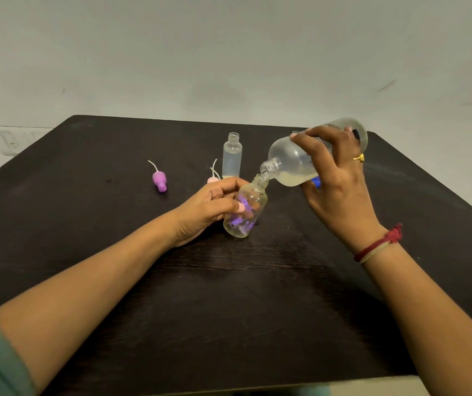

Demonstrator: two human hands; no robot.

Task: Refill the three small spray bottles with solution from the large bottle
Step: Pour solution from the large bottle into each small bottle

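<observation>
Step in hand: pouring solution into the patterned spray bottle (245, 211); your left hand (209, 207) wraps fingers and thumb round this bottle and holds it uncapped, tilted toward the right, low over the tabletop (114, 281); whether its base touches the surface cannot be told; your right hand (335, 178) grips the large bottle (295, 161) round its body, tipped neck-down so that its open mouth sits at the small bottle's mouth; a shallow pool of pale solution lies along the lower side of the large bottle; the patterned bottle appears nearly empty, and no stream can be made out

A plain small bottle (232, 157) stands upright and uncapped behind, with clear liquid in it; judge it already filled; a third small bottle is not clearly visible; a purple spray head (159, 180) lies to the left, a pink spray head (213, 180) shows partly behind your left hand, and a blue cap (316, 182) shows behind your right hand

Next move: raise the base of the large bottle gradually, since little solution remains near the neck; hold both mouths aligned, as both openings are narrow and spillage is likely; stop below the neck, then set the bottle upright and fit its spray head
</observation>
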